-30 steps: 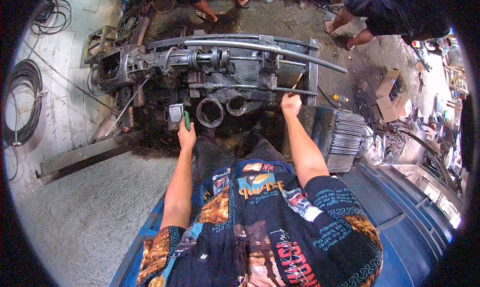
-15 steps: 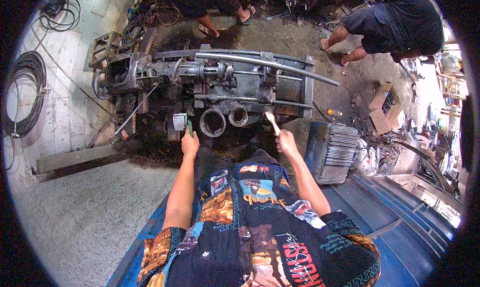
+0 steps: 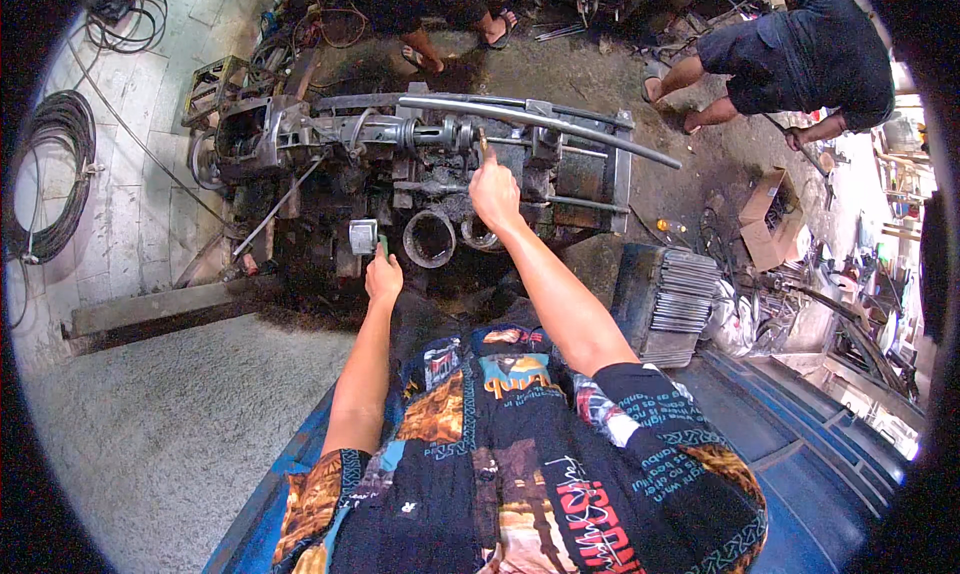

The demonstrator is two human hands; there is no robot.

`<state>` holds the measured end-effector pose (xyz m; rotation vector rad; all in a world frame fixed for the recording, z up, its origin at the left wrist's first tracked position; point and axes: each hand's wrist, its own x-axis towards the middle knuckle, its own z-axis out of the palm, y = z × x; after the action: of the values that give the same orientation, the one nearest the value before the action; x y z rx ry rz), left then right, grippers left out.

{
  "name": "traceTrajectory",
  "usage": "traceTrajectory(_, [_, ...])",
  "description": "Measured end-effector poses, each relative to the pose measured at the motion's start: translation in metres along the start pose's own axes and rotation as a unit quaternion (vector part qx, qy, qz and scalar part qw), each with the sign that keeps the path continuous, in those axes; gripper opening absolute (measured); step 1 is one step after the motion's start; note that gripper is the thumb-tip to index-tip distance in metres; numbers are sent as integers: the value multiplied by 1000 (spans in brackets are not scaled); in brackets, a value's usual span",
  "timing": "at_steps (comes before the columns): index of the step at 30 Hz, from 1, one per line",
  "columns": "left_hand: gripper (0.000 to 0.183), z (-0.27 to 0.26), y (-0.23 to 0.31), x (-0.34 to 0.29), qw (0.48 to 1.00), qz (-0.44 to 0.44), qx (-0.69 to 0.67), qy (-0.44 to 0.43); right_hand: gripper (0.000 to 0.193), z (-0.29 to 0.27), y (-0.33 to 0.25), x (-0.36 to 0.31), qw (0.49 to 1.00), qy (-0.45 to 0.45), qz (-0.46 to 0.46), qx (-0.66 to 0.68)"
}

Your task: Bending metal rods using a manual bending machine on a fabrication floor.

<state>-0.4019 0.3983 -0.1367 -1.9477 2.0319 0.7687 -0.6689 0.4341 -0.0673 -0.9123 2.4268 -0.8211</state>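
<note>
Across the middle stretches a greasy metal lathe-like machine (image 3: 440, 186), with a spindle section on its left and long rods on its right. My right hand (image 3: 495, 196) reaches over it, fingers closed around a small brush (image 3: 485, 146). The brush tip is at the round shaft parts (image 3: 462, 134); whether it touches them I cannot tell. Lower left, my left hand (image 3: 383, 277) grips a green handle (image 3: 382, 246) next to a square pale metal piece (image 3: 362, 237); their connection is unclear. Two round open cylinders, a larger one (image 3: 408, 239) and a smaller one (image 3: 468, 236), sit along the near side.
A long bright rod (image 3: 540, 127) lies along the machine's far side. Right of me stands a ribbed metal block (image 3: 680, 309) by blue metal sheeting (image 3: 760, 404). A cardboard box (image 3: 770, 219) rests beyond. Another person (image 3: 810, 54) bends over at the upper right; feet (image 3: 425, 59) show at the top.
My right hand has moved forward and left with the brush, from beside the smaller cylinder to the shaft. My left hand has barely moved. The person at upper right has lowered an arm.
</note>
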Motion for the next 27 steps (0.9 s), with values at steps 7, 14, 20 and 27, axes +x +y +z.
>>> traceTrajectory(7, [46,5,-4,1,1000,21,2,23,31,-11,11,-27,997,-73,-8,-23])
traceTrajectory(14, [47,6,-2,3,998,52,-4,38,29,-10,-3,-4,1000,2,-8,-16])
traceTrajectory(20, [49,2,1,0,999,28,13,19,34,-10,14,-26,993,-101,-34,-45])
traceTrajectory(27, [48,0,6,0,999,33,-2,9,28,-12,-2,-6,998,-14,-43,-44])
